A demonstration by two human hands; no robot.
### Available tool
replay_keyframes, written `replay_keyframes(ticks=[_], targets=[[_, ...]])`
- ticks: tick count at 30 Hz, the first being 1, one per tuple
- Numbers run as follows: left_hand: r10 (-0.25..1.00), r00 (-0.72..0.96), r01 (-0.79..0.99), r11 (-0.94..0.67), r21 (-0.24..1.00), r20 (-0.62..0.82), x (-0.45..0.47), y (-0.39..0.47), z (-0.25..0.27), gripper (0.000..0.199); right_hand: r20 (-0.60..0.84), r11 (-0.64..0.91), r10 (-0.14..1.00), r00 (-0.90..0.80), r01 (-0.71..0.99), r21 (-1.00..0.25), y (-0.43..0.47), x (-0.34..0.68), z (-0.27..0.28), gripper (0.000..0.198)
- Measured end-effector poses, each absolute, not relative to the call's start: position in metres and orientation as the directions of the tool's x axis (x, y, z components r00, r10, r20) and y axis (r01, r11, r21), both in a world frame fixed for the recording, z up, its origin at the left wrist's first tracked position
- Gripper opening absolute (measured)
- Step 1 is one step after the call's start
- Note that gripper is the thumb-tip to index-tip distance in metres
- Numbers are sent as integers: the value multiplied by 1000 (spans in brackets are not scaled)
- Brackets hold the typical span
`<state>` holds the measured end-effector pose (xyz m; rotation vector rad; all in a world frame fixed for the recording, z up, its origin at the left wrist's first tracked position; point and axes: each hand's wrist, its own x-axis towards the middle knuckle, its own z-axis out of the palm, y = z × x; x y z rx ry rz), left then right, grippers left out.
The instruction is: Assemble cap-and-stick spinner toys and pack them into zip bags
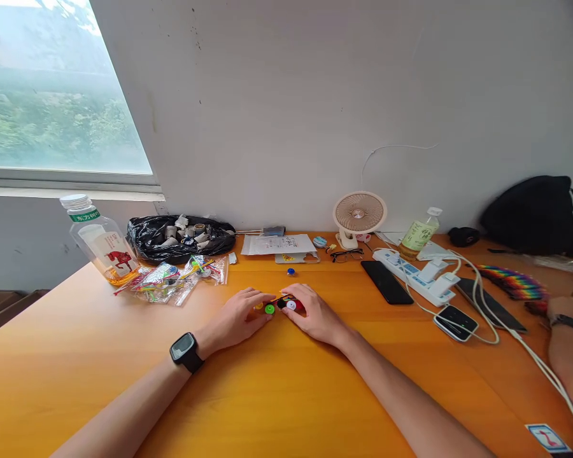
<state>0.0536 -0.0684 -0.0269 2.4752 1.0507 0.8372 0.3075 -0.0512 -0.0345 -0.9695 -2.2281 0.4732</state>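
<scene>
My left hand (240,321), with a black smartwatch (184,349) on its wrist, rests on the table with thumb and fingers curled round a green wheel-like disc (269,309) and a yellow piece (258,306). Opposite it, my right hand (318,318) curls round a white wheel-like disc (291,305), next to a black piece (281,304) and a red piece (300,306). The fingers partly cover this small cluster, so I cannot tell whether its pieces are joined. Just beyond the hands lies a small blue round piece (291,272).
Clear packets of colourful parts (172,280), a large bottle (102,245) and a black bag (181,236) stand left. Behind are papers (277,244), glasses (347,255) and a fan (360,216). Rightward lie a phone (386,282), power strip (415,277), cables and another person's arm (570,350).
</scene>
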Motion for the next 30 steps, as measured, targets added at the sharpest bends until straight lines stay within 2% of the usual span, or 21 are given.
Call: replay_keyframes(ticks=[6,11,14,16,19,21,24,30], targets=[[724,553,524,-688,502,413,52,-65,-30,24,418,601,796,-438,653,-461,-43,320,-34,13],[761,528,553,-646,526,378,51,-67,-26,20,375,502,854,-361,761,-410,-39,331,-31,12],[761,520,553,-646,527,387,52,-69,-25,17,347,438,888,-301,784,-440,-38,334,-30,9],[741,537,544,-670,505,403,53,-71,-25,25,322,455,888,-329,737,-499,-39,333,-31,9],[704,595,545,-708,449,388,55,-74,-26,52,321,548,834,-449,600,-583,-44,324,-31,12],[689,631,553,-721,417,356,57,-75,-26,56,340,581,807,-483,546,-603,-47,318,-32,14],[677,649,539,-731,419,346,60,-76,-25,42,373,579,813,-447,555,-597,-45,316,-34,14],[697,597,481,-707,519,397,69,-71,-27,6,443,554,824,-352,666,-500,-37,331,-30,11]])
